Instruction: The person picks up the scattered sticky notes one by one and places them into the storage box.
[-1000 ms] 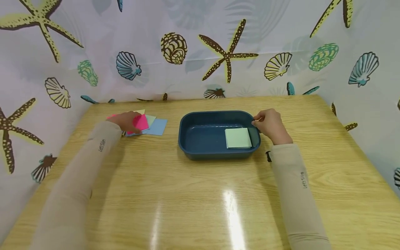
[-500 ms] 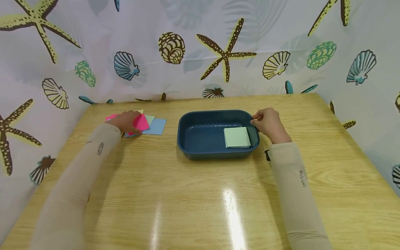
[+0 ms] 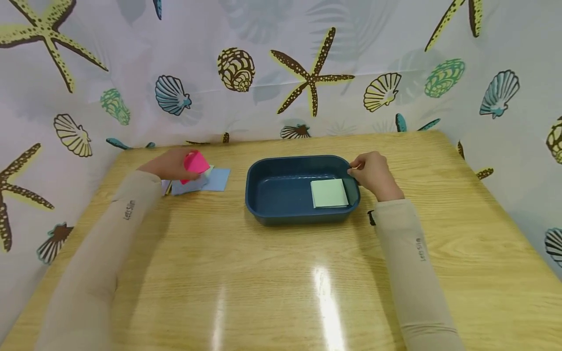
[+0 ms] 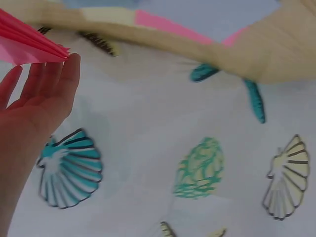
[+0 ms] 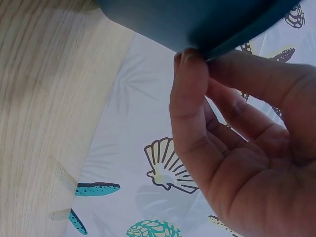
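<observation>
My left hand (image 3: 184,167) pinches a pink paper pad (image 3: 196,163) and holds it tilted just above a small pile of coloured sheets (image 3: 206,181) at the table's back left. In the left wrist view the pink pad (image 4: 27,42) sits at my fingertips (image 4: 61,74). A dark blue tray (image 3: 263,204) stands at mid-table with a pale green pad (image 3: 329,193) lying in its right half. My right hand (image 3: 354,171) grips the tray's right rim. The right wrist view shows my fingers (image 5: 190,94) pinching the tray's edge (image 5: 197,22).
The wooden table (image 3: 281,273) is walled on three sides by a seashell-print curtain (image 3: 281,73). A small dark object (image 3: 371,217) lies by my right sleeve near the tray's front right corner.
My left hand has lifted the pink pad off the pile and tilted it up, uncovering the sheets beneath. The right hand stays on the tray's rim.
</observation>
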A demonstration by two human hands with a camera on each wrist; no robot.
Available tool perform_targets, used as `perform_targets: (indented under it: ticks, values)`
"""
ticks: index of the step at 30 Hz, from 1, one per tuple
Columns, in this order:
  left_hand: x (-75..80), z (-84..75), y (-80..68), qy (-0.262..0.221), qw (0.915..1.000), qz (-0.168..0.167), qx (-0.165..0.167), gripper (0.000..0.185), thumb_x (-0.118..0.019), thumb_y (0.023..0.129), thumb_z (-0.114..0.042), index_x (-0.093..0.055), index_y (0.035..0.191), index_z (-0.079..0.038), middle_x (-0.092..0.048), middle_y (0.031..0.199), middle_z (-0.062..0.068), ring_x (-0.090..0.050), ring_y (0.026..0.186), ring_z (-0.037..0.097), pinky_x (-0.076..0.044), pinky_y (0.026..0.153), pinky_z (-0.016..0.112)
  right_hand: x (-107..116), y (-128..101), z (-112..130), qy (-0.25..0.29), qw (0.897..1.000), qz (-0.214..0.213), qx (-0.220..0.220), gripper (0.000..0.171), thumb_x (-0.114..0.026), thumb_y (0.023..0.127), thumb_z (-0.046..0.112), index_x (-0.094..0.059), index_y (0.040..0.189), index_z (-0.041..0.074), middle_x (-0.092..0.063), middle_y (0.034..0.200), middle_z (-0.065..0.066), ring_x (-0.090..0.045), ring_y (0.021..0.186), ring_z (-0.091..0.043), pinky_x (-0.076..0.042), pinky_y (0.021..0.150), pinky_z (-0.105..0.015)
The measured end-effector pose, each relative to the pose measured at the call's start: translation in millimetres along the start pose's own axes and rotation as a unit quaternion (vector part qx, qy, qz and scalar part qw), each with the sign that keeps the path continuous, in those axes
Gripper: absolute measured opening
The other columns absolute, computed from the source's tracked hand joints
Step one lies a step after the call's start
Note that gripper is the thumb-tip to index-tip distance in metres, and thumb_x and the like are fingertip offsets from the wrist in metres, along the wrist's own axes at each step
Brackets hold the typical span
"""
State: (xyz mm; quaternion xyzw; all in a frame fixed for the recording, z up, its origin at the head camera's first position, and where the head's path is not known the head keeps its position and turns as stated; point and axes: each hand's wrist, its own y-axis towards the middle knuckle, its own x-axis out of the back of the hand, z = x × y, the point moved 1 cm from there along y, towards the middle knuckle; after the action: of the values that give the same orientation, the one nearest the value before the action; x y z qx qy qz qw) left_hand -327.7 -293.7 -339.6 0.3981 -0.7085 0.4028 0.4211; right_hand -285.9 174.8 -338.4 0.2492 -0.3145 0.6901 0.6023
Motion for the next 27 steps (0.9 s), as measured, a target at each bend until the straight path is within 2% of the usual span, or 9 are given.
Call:
perform_targets:
  ticks: [3, 5, 7, 11, 13, 15, 17, 20, 27]
  values:
    - [12.8, -39.9, 2.7, -0.025, 0.9982, -0.031, -0.044, 0.071, -0.072, 0.083, -0.026, -0.04, 0.139, 0.003, -0.05, 0.12, 0.02, -0.046, 0.106, 0.032, -0.051, 0.08, 0.045, 0, 1, 1, 0.003, 1.0, 0.001, -0.001, 0.026, -0.059, 0.094, 0.006, -0.063, 0.115, -0.009, -0.055, 0.103, -0.023, -0.066, 0.082, -0.031, -0.052, 0.068, -0.029]
    - [19.0, -77.5, 6.1, -0.021, 0.9954, -0.043, -0.083, 0.073, -0.073, 0.082, -0.027, -0.04, 0.14, 0.002, -0.05, 0.122, 0.019, -0.047, 0.106, 0.031, -0.051, 0.079, 0.044, 0, 2, 1, 0.007, 1.0, 0.001, 0.0, 0.026, -0.059, 0.094, 0.006, -0.063, 0.115, -0.01, -0.055, 0.103, -0.023, -0.065, 0.083, -0.031, -0.052, 0.068, -0.029]
    - [19.7, -118.5, 11.8, 0.006, 0.9914, -0.045, -0.123, 0.074, -0.074, 0.081, -0.032, -0.042, 0.14, 0.0, -0.052, 0.122, 0.016, -0.049, 0.104, 0.029, -0.051, 0.079, 0.041, 0, 1, 2, 0.008, 1.0, -0.001, 0.0, 0.026, -0.059, 0.094, 0.006, -0.063, 0.115, -0.009, -0.055, 0.103, -0.023, -0.065, 0.082, -0.031, -0.052, 0.067, -0.028]
    - [5.0, -195.0, 31.1, 0.069, 0.9805, -0.003, -0.184, 0.072, -0.072, 0.08, -0.039, -0.047, 0.138, -0.005, -0.055, 0.12, 0.01, -0.052, 0.1, 0.023, -0.049, 0.079, 0.035, 1, 1, 1, 0.006, 1.0, -0.005, -0.004, 0.026, -0.06, 0.093, 0.006, -0.064, 0.114, -0.009, -0.056, 0.103, -0.023, -0.063, 0.081, -0.027, -0.052, 0.067, -0.027]
    - [-7.0, -226.3, 43.7, 0.105, 0.9736, 0.027, -0.201, 0.068, -0.072, 0.08, -0.04, -0.049, 0.134, -0.005, -0.056, 0.117, 0.009, -0.053, 0.099, 0.022, -0.048, 0.08, 0.034, 1, 1, 1, 0.004, 1.0, -0.007, -0.006, 0.025, -0.06, 0.093, 0.006, -0.064, 0.113, -0.009, -0.056, 0.102, -0.023, -0.063, 0.079, -0.026, -0.051, 0.066, -0.026]
    - [-20.0, -250.9, 57.1, 0.14, 0.9674, 0.055, -0.204, 0.065, -0.072, 0.081, -0.041, -0.051, 0.131, -0.005, -0.057, 0.115, 0.008, -0.053, 0.1, 0.022, -0.048, 0.082, 0.033, 2, 1, 0, 0.003, 1.0, -0.009, -0.005, 0.024, -0.061, 0.093, 0.006, -0.065, 0.111, -0.009, -0.057, 0.101, -0.023, -0.061, 0.078, -0.025, -0.051, 0.066, -0.026]
    - [-31.9, -269.1, 69.8, 0.175, 0.9612, 0.076, -0.199, 0.062, -0.071, 0.081, -0.042, -0.052, 0.128, -0.005, -0.057, 0.112, 0.008, -0.054, 0.099, 0.021, -0.048, 0.083, 0.033, 2, 1, 0, 0.001, 1.0, -0.011, -0.004, 0.024, -0.061, 0.093, 0.007, -0.066, 0.11, -0.009, -0.059, 0.1, -0.023, -0.061, 0.078, -0.024, -0.05, 0.066, -0.026]
    - [-48.0, -284.4, 87.5, 0.197, 0.9567, 0.104, -0.187, 0.062, -0.069, 0.083, -0.044, -0.051, 0.128, -0.005, -0.057, 0.113, 0.008, -0.053, 0.1, 0.021, -0.047, 0.085, 0.033, 4, 1, -2, -0.001, 1.0, -0.012, -0.003, 0.024, -0.062, 0.092, 0.007, -0.067, 0.11, -0.008, -0.06, 0.101, -0.024, -0.06, 0.08, -0.025, -0.049, 0.067, -0.027]
    - [-80.5, -289.2, 112.3, 0.216, 0.9485, 0.137, -0.187, 0.069, -0.067, 0.084, -0.047, -0.049, 0.133, -0.003, -0.055, 0.121, 0.01, -0.051, 0.108, 0.022, -0.044, 0.094, 0.034, 4, 1, -2, -0.001, 1.0, -0.013, -0.004, 0.023, -0.062, 0.092, 0.007, -0.067, 0.109, -0.007, -0.063, 0.102, -0.025, -0.062, 0.082, -0.026, -0.05, 0.068, -0.028]
